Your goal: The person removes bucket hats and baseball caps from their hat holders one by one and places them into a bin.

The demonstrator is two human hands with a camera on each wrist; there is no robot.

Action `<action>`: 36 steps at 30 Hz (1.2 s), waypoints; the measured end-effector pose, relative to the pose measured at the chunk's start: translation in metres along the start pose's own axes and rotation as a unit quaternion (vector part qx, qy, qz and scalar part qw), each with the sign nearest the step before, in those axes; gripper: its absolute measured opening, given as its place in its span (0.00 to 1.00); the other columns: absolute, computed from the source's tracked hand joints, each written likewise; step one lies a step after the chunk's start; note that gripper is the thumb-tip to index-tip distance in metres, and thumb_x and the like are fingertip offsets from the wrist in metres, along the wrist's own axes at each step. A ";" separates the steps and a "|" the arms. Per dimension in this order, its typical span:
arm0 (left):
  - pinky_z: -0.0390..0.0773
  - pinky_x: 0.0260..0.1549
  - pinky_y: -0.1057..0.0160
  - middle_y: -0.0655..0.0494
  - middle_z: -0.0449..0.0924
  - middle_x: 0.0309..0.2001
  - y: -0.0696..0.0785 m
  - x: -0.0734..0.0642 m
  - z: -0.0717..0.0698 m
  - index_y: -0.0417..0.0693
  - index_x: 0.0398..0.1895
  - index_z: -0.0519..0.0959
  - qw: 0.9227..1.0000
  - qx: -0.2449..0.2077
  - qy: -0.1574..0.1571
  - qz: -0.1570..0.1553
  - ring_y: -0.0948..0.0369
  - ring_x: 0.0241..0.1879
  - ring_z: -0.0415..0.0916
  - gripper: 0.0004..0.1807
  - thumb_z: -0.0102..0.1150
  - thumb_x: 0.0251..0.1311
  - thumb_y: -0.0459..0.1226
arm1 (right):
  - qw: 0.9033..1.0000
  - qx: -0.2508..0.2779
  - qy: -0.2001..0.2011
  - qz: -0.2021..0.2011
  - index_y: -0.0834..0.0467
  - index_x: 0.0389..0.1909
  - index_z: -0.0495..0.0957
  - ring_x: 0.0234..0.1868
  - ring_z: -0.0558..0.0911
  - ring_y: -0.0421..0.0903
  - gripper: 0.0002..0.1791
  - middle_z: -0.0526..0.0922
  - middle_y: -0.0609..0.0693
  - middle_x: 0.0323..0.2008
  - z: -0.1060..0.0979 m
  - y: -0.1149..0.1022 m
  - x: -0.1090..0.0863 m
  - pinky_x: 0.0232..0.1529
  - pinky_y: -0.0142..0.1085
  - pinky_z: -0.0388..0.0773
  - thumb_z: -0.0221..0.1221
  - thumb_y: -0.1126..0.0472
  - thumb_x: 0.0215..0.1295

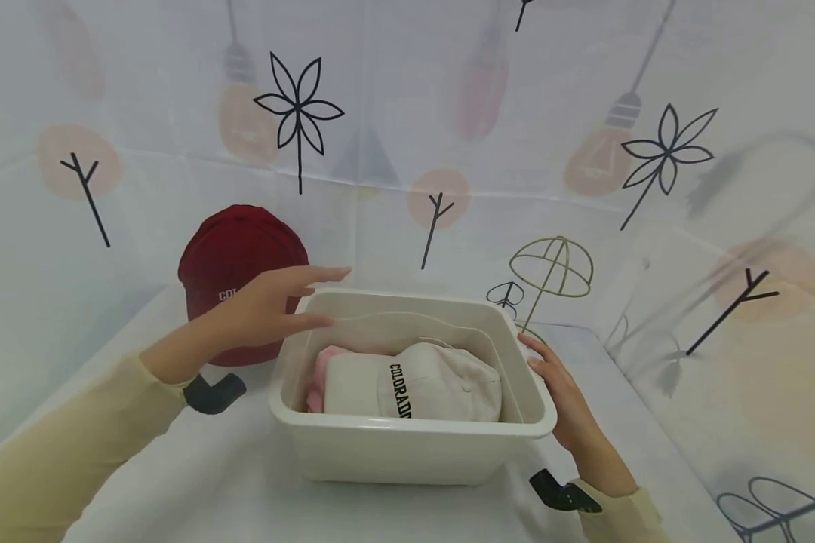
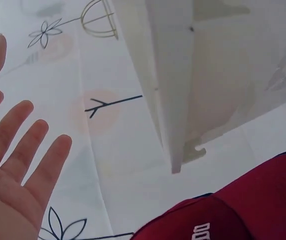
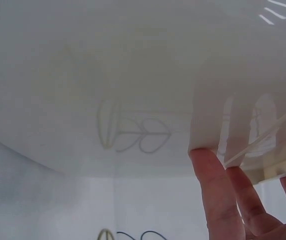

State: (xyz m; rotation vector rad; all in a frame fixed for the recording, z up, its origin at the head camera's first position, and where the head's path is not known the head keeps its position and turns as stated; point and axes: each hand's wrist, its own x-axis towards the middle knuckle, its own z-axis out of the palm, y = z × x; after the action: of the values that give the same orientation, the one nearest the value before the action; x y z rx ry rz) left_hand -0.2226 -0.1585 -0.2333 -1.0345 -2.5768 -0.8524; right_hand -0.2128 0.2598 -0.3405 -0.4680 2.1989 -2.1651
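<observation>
A white plastic bin (image 1: 394, 456) stands on the white cloth. Inside it lie a cream baseball cap (image 1: 448, 381) with dark "COLORADO" lettering, partly cut off by the front rim, and a pink item (image 1: 318, 381), mostly hidden. My left hand (image 1: 265, 305) hovers at the bin's left rim with fingers spread, holding nothing; the left wrist view shows its palm side and fingers (image 2: 48, 170) apart from the bin. My right hand (image 1: 565, 400) is at the bin's right side; in the right wrist view its fairly straight fingers (image 3: 218, 195) touch the glossy outer wall (image 3: 148, 75).
Behind the left hand a dark red cap (image 1: 241, 241) with white lettering stands against the patterned backdrop cloth (image 1: 380, 98). White cloth (image 1: 224, 460) covers the surface under the bin. A black band (image 1: 213, 394) sits at the left wrist and another (image 1: 560, 492) at the right.
</observation>
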 end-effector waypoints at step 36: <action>0.72 0.37 0.80 0.46 0.74 0.43 -0.103 -0.082 0.028 0.38 0.53 0.72 0.922 -0.023 0.359 -0.143 0.62 0.39 0.71 0.28 0.70 0.47 0.30 | 1.000 -0.005 -0.010 -0.008 0.53 0.69 0.53 0.46 0.77 0.39 0.24 0.71 0.44 0.53 0.000 0.002 0.001 0.40 0.34 0.78 0.37 0.54 0.75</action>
State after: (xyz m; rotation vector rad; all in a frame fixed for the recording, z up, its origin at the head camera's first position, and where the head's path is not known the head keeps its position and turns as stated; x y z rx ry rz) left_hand -0.2349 -0.2473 -0.3341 -0.2522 -2.0827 -1.1081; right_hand -0.2139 0.2597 -0.3423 -0.5075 2.2032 -2.1490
